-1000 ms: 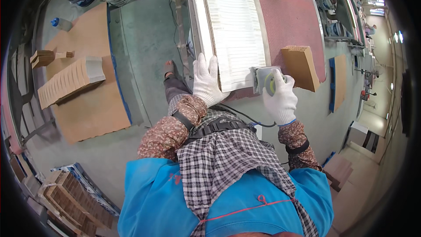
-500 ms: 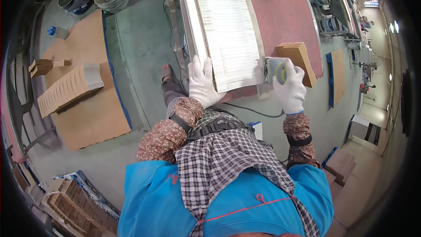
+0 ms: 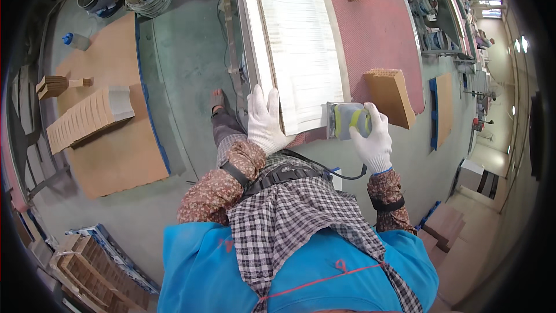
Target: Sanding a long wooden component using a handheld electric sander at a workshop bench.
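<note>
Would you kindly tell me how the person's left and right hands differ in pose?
The left hand lies at the left edge of the long white-topped piece without a tool; the right hand grips a grey and green tool. The left hand's fingers are extended, while the right hand's curl over the tool. Both wear white gloves.

To your left are noted a blue-capped bottle [image 3: 80, 41] at the edge of a brown sheet [image 3: 119, 159] and a dark bucket [image 3: 108, 9]; to your right, a blue-edged brown panel [image 3: 444, 104].
</note>
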